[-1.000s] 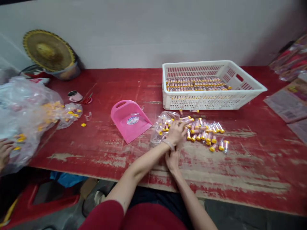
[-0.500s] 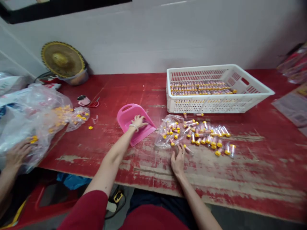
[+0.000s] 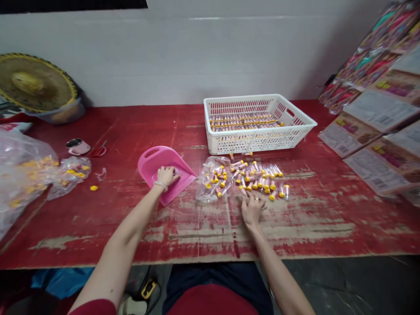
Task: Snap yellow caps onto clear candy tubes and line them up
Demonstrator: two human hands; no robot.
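My left hand (image 3: 166, 176) reaches into a pink dustpan (image 3: 179, 194) lying on the table, its fingers closed at a small clear piece that I cannot make out. My right hand (image 3: 252, 211) rests on the tabletop with its fingers apart. Its fingertips are by the near edge of a loose group of small clear tubes (image 3: 262, 183) with yellow caps and pinkish contents; one tube (image 3: 243, 191) lies right at them. Between my hands is a clear plastic bag (image 3: 203, 192) with more such tubes in or on it.
Behind the tubes stands a white crate (image 3: 262, 140) with rows of tubes. At left lie a large plastic bag (image 3: 19, 153) of yellow caps, a smaller bag (image 3: 67, 186), a cup (image 3: 78, 147), scissors (image 3: 99, 151) and a woven hat (image 3: 36, 83). Packed boxes (image 3: 377, 135) are stacked at right.
The view has swung to the right, bringing the stacked boxes in and leaving a co-worker's hand out of sight. My left hand's fingers have drawn together in the dustpan. My right hand has shifted right.
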